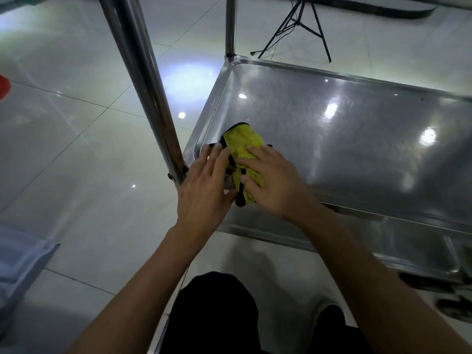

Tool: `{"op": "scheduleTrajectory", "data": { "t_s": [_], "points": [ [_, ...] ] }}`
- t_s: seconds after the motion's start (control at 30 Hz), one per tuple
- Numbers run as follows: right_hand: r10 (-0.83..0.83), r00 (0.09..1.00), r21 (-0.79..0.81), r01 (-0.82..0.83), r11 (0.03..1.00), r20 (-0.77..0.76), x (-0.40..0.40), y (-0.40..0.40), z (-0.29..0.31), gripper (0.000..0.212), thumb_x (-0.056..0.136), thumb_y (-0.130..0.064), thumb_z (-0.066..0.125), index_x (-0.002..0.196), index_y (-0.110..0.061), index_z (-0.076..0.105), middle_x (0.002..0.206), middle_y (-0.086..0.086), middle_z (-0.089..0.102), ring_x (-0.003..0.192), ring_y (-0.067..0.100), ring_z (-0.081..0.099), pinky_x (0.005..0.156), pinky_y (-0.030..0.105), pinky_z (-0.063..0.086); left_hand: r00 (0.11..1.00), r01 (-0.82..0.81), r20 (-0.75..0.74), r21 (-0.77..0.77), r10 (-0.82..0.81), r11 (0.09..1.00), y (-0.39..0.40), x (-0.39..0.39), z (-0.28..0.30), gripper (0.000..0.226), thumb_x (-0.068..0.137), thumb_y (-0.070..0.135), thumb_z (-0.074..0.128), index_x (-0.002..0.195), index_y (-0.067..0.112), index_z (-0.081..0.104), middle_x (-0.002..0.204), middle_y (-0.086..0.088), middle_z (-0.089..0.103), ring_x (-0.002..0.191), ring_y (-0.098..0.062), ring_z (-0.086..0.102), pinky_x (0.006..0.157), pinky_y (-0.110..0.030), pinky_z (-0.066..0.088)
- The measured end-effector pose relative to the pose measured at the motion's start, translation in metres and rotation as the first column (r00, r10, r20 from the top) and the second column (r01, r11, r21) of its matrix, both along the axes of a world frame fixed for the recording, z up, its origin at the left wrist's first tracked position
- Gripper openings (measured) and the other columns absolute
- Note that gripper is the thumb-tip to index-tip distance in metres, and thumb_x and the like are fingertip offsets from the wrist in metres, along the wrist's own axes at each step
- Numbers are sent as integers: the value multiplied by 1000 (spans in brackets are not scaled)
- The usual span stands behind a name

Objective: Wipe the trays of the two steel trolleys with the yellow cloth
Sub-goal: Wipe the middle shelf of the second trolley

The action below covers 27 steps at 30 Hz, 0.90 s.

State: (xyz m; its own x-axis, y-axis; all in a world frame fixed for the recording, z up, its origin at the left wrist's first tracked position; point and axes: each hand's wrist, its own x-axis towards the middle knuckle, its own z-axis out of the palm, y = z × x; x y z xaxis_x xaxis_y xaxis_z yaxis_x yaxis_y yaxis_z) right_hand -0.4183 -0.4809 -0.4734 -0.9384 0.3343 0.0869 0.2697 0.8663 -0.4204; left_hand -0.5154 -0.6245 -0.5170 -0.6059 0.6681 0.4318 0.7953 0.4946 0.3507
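Head cam, looking down. Steel tray (344, 139) of trolley, low shelf, shiny w/ light glare. Yellow cloth (242, 146) w/ black trim bunched at tray's near-left corner, partly draped over the near rim. Right hand (273, 180) flat on cloth, fingers straight, pressing it down. Left hand (207, 185) just beside, fingers spread and fairly straight, tips touching cloth's left edge by the corner post (143, 80). 2nd upright post (230, 24) at far-left corner. Below the tray, another steel shelf edge (357, 241) and caster (454, 306) at right. White tiled floor (63, 139). Black tripod (296, 26) behind trolley. Person's dark trousers (217, 315) bottom centre. Red obj (3, 85) far left edge, unclear what.
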Motion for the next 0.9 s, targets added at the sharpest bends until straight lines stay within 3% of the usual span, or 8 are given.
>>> {"op": "scheduleTrajectory", "data": {
  "t_s": [0.1,0.23,0.43,0.63,0.8,0.9],
  "points": [
    [32,999,8,-32,999,-2,15,3,1,54,93,-46,58,144,-34,47,160,-3,29,151,23,16,119,50,22,998,58,2,-22,-58,998,-2,0,1,72,86,42,73,147,15,45,155,-7,43,147,-29,33,118,-44,27],
    [91,996,37,-91,995,24,20,8,5,63,91,-48,63,148,-29,43,161,1,27,150,26,17,119,49,22,997,77,27,-15,-76,997,-1,-5,8,75,86,43,73,150,17,44,153,-8,47,144,-30,39,115,-51,35],
    [153,980,158,-132,979,-128,49,26,-6,54,86,-30,71,138,-22,57,150,5,46,140,32,38,108,47,35,1000,23,-5,21,-23,1000,7,-6,8,79,78,60,63,144,19,50,143,-8,57,130,-30,53,100,-52,47],
    [61,962,221,-1,975,-267,83,55,-15,56,74,-16,77,129,-17,65,142,7,55,129,34,51,97,49,42,999,25,48,-97,-21,995,23,-24,15,81,77,71,54,146,28,46,146,-2,55,128,-31,55,98,-54,51],
    [82,928,225,2,974,-364,100,65,-16,50,74,-7,79,124,-10,68,135,12,59,122,36,56,96,53,45,988,121,-89,-66,-127,990,30,-12,17,58,91,49,62,138,15,59,141,-10,58,136,-33,49,111,-53,37],
    [179,907,304,-60,951,-380,126,65,-24,48,78,-11,77,124,-14,68,138,10,57,126,33,54,95,49,45,957,215,-220,112,-187,970,30,22,6,34,95,28,68,124,11,69,127,-7,68,125,-26,59,110,-46,41]
  ]
}}
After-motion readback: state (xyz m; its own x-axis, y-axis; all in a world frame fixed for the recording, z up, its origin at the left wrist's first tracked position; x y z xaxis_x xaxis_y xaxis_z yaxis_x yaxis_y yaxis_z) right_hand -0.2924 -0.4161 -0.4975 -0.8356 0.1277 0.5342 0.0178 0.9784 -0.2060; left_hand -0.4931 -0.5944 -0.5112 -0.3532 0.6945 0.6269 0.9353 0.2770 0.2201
